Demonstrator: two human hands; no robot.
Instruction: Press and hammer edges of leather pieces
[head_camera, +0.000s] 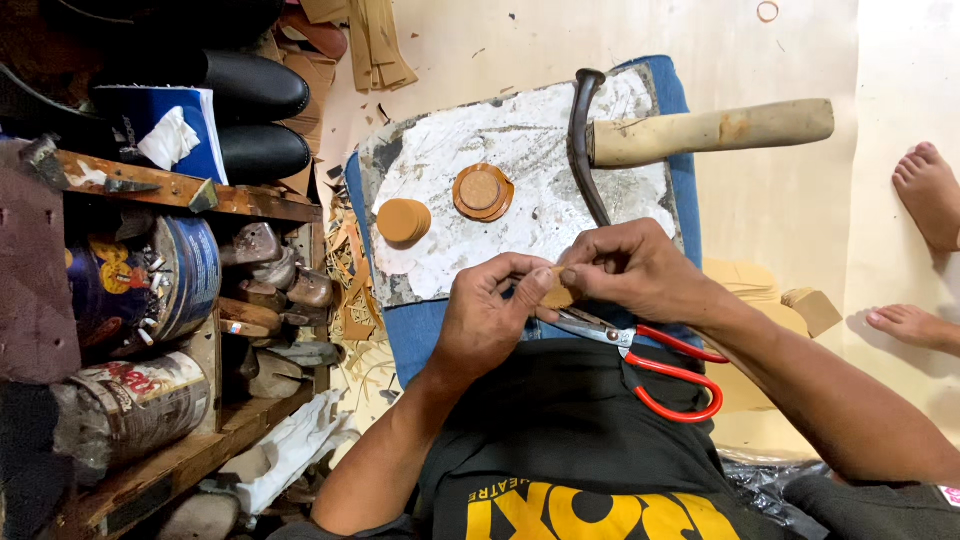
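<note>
Both of my hands meet over my lap at the near edge of a white stone slab (540, 215). My left hand (490, 315) and my right hand (635, 270) pinch a small tan leather disc (558, 294) between their fingertips. On the slab lie a stack of tan leather discs (403, 220) and a second pile of discs (483, 192) on a larger round piece. A hammer (700, 132) with a wooden handle and dark curved head rests across the slab's far right. Red-handled scissors (655, 365) lie on my lap under my right wrist.
A wooden shelf (180, 190) at left holds tins, shoe parts and tools, with black shoes (250, 110) above. Leather scraps (355, 300) litter the gap beside the slab. Another person's bare feet (925, 250) rest on the floor at right. Tan leather strips (375, 40) lie at the top.
</note>
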